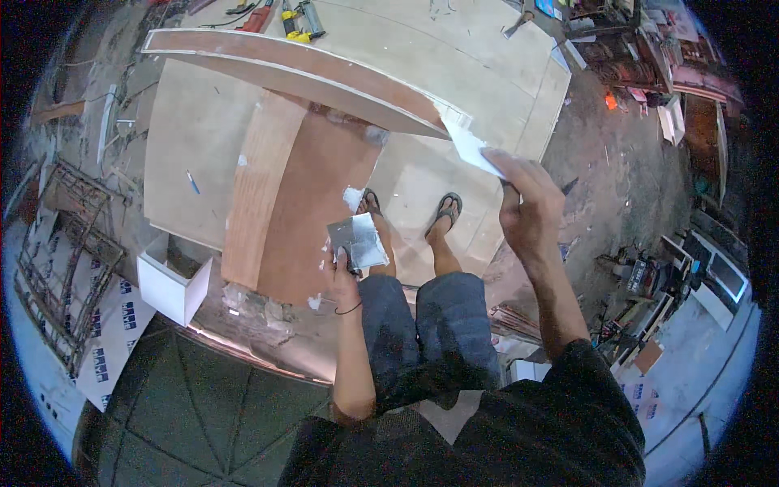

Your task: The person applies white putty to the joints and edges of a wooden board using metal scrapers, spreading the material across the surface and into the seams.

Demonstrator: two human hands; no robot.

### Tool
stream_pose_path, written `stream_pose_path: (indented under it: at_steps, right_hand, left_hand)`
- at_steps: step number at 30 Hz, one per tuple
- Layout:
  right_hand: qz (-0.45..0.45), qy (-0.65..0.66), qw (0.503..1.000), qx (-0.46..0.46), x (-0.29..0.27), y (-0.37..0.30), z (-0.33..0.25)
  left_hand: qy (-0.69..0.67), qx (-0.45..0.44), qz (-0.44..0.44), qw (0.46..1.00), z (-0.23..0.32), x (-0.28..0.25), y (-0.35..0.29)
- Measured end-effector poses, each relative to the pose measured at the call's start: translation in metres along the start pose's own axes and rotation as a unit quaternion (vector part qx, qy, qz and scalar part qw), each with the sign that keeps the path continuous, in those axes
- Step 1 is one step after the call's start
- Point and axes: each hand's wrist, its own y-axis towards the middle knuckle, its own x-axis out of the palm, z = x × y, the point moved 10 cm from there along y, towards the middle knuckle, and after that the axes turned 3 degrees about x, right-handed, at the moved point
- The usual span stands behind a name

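My left hand (344, 280) grips a wide metal putty knife (346, 235) in front of my knees, its blade partly coated with white filler. Held out to the right, my right hand (533, 199) pinches a thin white spreader (469, 148). The spreader's far edge meets the right end of a long, curved wooden panel (308, 71), which stands on edge. White paste shows on the panel's brown face near that end, and its rims are pale.
Pale boards (187, 138) and a brown board (316, 195) lie around my sandalled feet. A red tool (258, 18) and yellow-and-grey tools (302, 23) lie beyond the panel. A white box (174, 284) stands left; scrap and a metal frame (69, 243) edge the floor.
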Motion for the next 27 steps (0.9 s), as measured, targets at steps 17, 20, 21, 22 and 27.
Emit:
stream_pose_path:
  at_steps: [17, 20, 21, 22, 27]
  right_hand:
    - [-0.042, 0.183, 0.977, 0.102, 0.012, -0.044, 0.022]
    - [0.01, 0.166, 0.982, 0.093, 0.0, -0.035, 0.018]
    - [0.021, 0.129, 0.989, 0.074, -0.001, -0.033, 0.017]
    - [0.031, 0.089, 0.994, 0.055, -0.004, -0.032, 0.014]
    - [0.105, 0.027, 0.994, 0.011, -0.008, -0.029, 0.006]
  left_hand:
    - [0.067, -0.041, -0.023, 0.997, 0.004, 0.007, -0.001]
    - [0.048, -0.024, -0.049, 0.997, 0.006, 0.014, 0.001]
    - [0.061, -0.02, -0.045, 0.997, 0.008, 0.015, -0.001]
    - [0.073, -0.017, -0.042, 0.996, 0.011, 0.018, -0.003]
    - [0.061, -0.008, -0.083, 0.995, 0.01, 0.024, -0.004]
